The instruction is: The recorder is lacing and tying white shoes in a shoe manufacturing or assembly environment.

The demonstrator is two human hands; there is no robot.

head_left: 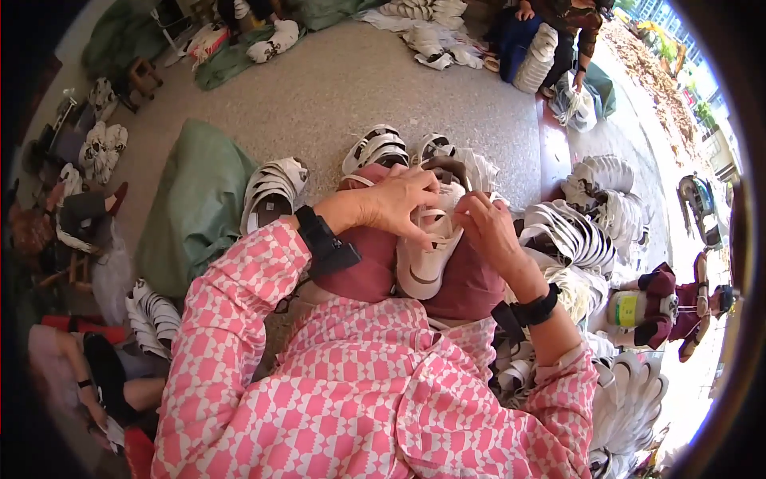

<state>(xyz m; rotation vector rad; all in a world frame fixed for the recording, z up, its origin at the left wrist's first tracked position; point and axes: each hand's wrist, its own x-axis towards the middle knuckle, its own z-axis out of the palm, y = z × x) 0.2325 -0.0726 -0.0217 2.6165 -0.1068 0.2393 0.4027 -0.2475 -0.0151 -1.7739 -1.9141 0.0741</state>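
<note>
A white shoe [421, 271] with a pale, stitched upper rests between my knees, its toe toward me. White shoelace [436, 214] crosses its opening in loose loops. My left hand [395, 203] curves over the shoe's left side, thumb and fingers bent around the lace; a piece of lace sticks out behind its knuckles. On the other side, my right hand [488, 229] pinches the lace with thumb and forefinger close to the eyelets. The fingertips partly hide the lace. Both wrists wear black bands.
Nested stacks of white shoes [275, 188] stand just past my knees, with more piles [566, 231] to my right. A green sack [191, 211] bulges at the left. Other people sit around; one person's hand [578, 80] touches a bundle at the far right.
</note>
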